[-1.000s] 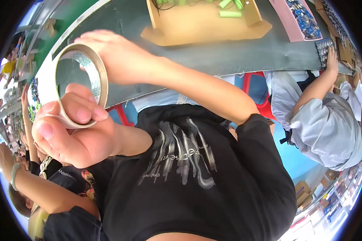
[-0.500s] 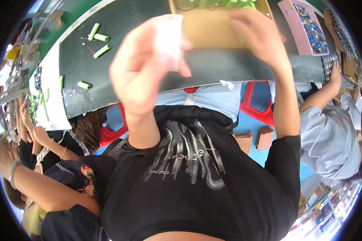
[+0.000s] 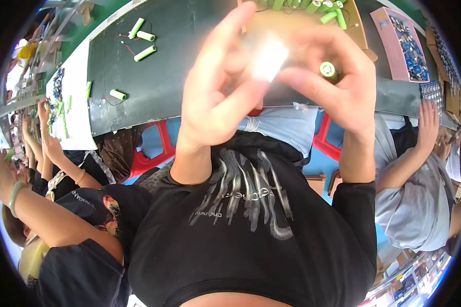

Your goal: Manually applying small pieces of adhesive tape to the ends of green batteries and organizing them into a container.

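Observation:
My left hand (image 3: 215, 87) is raised over the near side of the table, fingers curled round a small white piece (image 3: 270, 60) washed out by glare, so its kind is hard to make out. Close beside it on the right, my right hand (image 3: 346, 87) grips a green cylindrical battery cell (image 3: 328, 70), whose round end shows between fingers and thumb. The right fingertips come near the white piece; whether they touch it I cannot tell. Behind both hands stands a cardboard box (image 3: 361, 30) with several green battery cells (image 3: 315, 7) inside.
On the dark table (image 3: 159, 82) at left lie several green cells with thin wires (image 3: 145, 53). A pink bin (image 3: 386, 46) of small blue parts stands at right. Co-workers' arms reach in at the left (image 3: 51, 215) and right (image 3: 417, 140). A red stool (image 3: 159, 148) is below the edge.
My right hand has come back from the cardboard box toward my left hand, and a battery cell now shows in it. My left hand has shifted right with the white piece.

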### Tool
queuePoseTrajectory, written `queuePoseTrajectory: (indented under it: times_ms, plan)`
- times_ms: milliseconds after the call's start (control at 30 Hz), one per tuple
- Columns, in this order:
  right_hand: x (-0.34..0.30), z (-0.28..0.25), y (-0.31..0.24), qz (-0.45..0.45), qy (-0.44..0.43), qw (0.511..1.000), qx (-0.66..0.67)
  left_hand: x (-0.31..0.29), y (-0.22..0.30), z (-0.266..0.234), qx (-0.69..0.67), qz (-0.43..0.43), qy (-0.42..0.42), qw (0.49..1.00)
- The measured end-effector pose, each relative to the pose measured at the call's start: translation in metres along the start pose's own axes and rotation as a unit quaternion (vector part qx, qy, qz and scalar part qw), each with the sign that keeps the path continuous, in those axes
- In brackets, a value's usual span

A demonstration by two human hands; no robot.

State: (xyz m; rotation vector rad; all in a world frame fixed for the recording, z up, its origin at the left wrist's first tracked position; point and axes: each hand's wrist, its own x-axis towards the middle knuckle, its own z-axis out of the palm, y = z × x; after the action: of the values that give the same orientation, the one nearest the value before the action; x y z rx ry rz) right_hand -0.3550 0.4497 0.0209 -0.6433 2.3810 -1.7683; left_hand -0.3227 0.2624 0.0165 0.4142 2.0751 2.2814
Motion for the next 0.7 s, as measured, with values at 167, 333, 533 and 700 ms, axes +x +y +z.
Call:
queuePoseTrajectory:
  times_ms: [167,333,533,700]
  plan:
    - [0.004,0.004,0.01,-0.191,-0.016,0.971,0.144,0.016,-0.012,-0.024,-0.078,0.035,0.085,0.993]
    - [-0.011,0.011,-0.001,-0.275,-0.066,0.937,0.203,0.003,0.016,-0.006,-0.125,-0.056,0.081,0.987]
    - [-0.041,0.027,-0.021,-0.024,0.126,0.962,0.24,-0.008,0.029,0.005,-0.081,-0.098,0.018,0.992]
    - [-0.043,0.028,-0.004,-0.061,0.124,0.97,0.201,-0.015,0.016,0.003,-0.027,-0.045,-0.069,0.996]
